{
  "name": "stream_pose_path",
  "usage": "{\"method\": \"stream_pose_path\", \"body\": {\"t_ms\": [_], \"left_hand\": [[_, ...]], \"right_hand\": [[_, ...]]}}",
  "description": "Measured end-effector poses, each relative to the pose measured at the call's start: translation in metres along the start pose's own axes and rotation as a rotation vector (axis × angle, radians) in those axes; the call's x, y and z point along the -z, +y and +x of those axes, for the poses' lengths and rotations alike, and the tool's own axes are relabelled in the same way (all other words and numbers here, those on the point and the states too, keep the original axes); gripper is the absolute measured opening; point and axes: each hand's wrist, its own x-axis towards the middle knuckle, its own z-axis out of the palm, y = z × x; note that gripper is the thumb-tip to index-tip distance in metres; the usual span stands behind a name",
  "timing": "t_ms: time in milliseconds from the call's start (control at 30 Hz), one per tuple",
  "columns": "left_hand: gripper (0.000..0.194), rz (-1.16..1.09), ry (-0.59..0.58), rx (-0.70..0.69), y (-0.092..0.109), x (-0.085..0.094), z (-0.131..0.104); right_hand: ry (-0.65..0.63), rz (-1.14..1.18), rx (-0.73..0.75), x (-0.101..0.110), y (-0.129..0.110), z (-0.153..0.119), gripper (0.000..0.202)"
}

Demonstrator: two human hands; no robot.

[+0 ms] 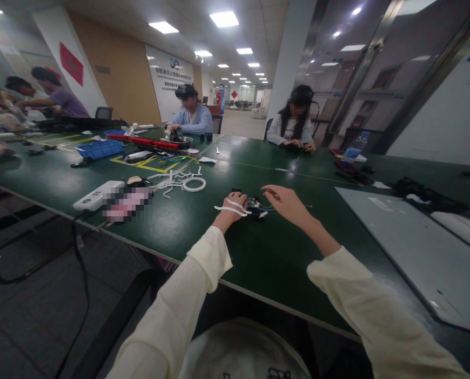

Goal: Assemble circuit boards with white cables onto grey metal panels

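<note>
On the green table in front of me, my left hand (235,204) is closed on a small black device with an exposed circuit board (253,201), pressing it at the tabletop. A white strip (231,210) crosses that wrist, and a small white piece (263,214) lies at the device's near side. To the right, my right hand (285,201) is raised a little, its fingers bent together near the thumb. Whatever it pinches, if anything, is too small to make out. A thin pale wire (267,208) runs from the board toward this hand.
White cable pieces and a white ring (194,184) lie left of my hands, beyond a power strip (100,195) and a pixelated pink object (128,204). A blue tray (99,149) stands farther back. At right rests a grey panel (408,247). Two people sit across the table.
</note>
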Motion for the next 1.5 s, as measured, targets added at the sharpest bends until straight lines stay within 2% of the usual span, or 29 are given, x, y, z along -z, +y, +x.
{"method": "stream_pose_path", "body": {"t_ms": [100,167,267,400,567,733,1067,1267,1500], "left_hand": [[0.033,-0.002,-0.002,0.007,-0.001,-0.002,0.001],[0.032,-0.002,0.002,0.006,-0.002,-0.003,0.002],[0.033,-0.001,0.002,0.011,-0.002,-0.003,0.001],[0.033,-0.006,0.000,0.012,-0.001,-0.002,0.001],[0.034,0.004,-0.015,0.007,-0.001,-0.001,0.002],[0.034,0.005,-0.015,0.014,0.000,0.000,0.001],[0.034,-0.002,-0.035,0.032,0.003,0.005,0.001],[0.033,-0.009,-0.029,0.019,0.002,0.004,0.001],[0.033,0.002,-0.036,0.021,0.004,0.009,-0.001]], "right_hand": [[-0.021,-0.010,0.078,-0.005,0.022,-0.025,0.036],[-0.044,-0.066,0.114,-0.014,0.026,-0.038,0.043],[-0.045,-0.127,0.141,-0.026,0.019,-0.044,0.044],[0.001,-0.191,0.160,-0.036,0.006,-0.040,0.024],[0.022,-0.287,0.194,-0.043,0.007,-0.041,0.021],[0.008,-0.337,0.184,-0.044,0.004,-0.040,0.025],[-0.162,-0.403,0.256,-0.047,-0.012,-0.040,0.028],[-0.152,-0.413,0.334,-0.044,-0.014,-0.045,0.022],[-0.167,-0.303,0.287,-0.037,-0.013,-0.046,0.021]]}}
